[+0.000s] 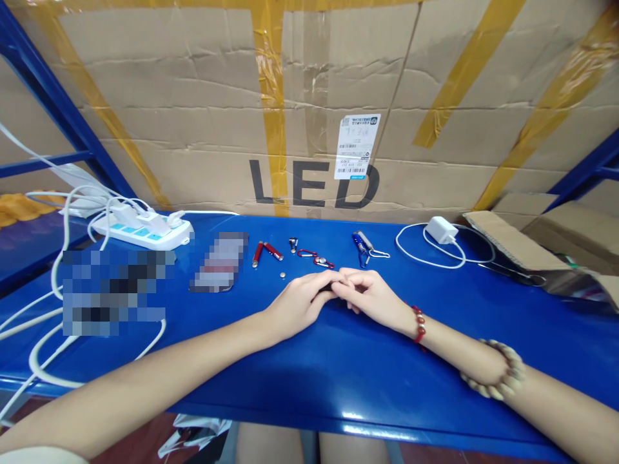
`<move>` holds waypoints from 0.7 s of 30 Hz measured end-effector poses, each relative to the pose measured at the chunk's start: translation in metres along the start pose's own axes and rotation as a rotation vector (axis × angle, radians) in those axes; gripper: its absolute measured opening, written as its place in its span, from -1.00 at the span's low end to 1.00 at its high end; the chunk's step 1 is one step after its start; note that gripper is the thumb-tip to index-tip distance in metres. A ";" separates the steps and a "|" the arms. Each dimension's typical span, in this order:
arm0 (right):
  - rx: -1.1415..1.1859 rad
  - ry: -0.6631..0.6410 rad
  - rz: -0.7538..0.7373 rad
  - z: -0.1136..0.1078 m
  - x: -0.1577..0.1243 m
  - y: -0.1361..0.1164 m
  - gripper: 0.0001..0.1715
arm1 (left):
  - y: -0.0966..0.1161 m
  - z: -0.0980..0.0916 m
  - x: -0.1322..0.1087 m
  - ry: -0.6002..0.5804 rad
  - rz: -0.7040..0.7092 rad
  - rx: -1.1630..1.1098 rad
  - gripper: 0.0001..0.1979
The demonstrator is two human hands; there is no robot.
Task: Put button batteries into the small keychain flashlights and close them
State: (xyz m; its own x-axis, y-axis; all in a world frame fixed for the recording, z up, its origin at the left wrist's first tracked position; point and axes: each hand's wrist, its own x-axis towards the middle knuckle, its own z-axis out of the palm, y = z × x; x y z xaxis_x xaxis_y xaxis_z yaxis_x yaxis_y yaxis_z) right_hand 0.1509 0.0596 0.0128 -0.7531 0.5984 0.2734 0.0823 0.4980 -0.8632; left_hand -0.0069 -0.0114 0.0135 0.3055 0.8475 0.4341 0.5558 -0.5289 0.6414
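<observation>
My left hand [302, 303] and my right hand [370, 296] rest on the blue table [338, 374] with their fingertips meeting at the middle. Both pinch a small dark thing between them, too hidden to name. Just beyond the hands lie two red tube parts [265, 252], a small silver piece [293, 244], a red carabiner clip [316, 258], a blue keychain light [362, 245] and a tiny round cell [283, 275]. My right wrist wears a red bead bracelet [419, 324] and a pale bead bracelet [498, 372].
A white power strip [145, 229] with plugs and white cables sits at the left. A white charger [440, 230] with a coiled cable lies at the right, beside a cardboard box [532, 245]. A big cardboard sheet marked LED [309, 129] backs the table.
</observation>
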 end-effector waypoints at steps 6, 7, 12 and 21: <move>0.083 0.046 0.050 0.001 0.000 -0.002 -0.56 | -0.003 0.002 0.003 0.170 -0.127 -0.020 -0.85; 0.071 0.100 0.058 0.001 0.000 -0.001 -0.61 | -0.003 0.002 0.003 0.185 -0.149 -0.024 -0.86; -0.024 0.343 -0.047 0.000 0.002 0.006 -0.74 | -0.003 0.002 0.004 0.193 -0.205 -0.030 -0.88; 0.218 0.202 0.070 -0.002 0.003 0.005 -0.78 | -0.003 0.001 0.000 0.152 -0.168 0.012 -0.95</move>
State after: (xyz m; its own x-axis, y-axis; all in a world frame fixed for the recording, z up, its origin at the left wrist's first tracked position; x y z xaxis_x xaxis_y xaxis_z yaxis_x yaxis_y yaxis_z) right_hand 0.1500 0.0653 0.0097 -0.6040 0.7500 0.2695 -0.0289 0.3174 -0.9478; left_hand -0.0076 -0.0097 0.0112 0.0883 0.9066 0.4127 0.5989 -0.3794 0.7053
